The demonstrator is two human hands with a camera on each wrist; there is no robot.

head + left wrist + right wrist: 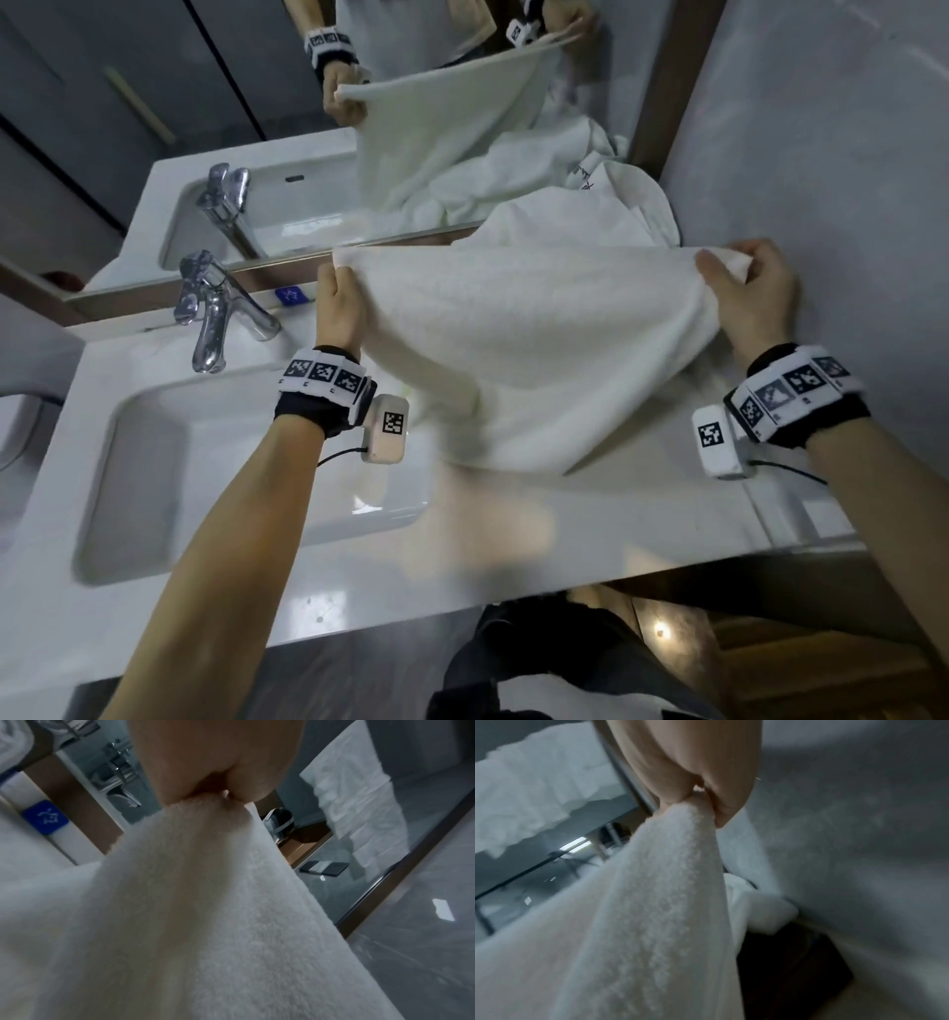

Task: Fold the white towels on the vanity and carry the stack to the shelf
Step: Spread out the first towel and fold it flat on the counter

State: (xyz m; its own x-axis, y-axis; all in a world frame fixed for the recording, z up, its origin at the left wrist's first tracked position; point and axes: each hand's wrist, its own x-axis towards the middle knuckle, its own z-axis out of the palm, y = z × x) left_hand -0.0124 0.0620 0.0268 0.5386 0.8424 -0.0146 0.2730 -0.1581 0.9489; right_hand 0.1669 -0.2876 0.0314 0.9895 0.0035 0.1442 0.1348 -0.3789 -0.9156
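Note:
A white towel [524, 349] hangs stretched between my two hands above the vanity counter [590, 519]. My left hand [336, 288] pinches its left top corner, seen close in the left wrist view where the towel [195, 902] drops from my left hand [205, 801]. My right hand [734, 277] pinches the right top corner; in the right wrist view the towel [654, 902] hangs from my right hand [695, 801]. Its lower edge is blurred just over the counter. More crumpled white towels [590, 216] lie heaped behind it against the mirror.
A sink basin [154, 493] with a chrome faucet [215, 308] lies left of the towel. The mirror [257, 128] runs along the back and a grey wall [821, 154] closes the right side. The counter's front edge [565, 586] is near my body.

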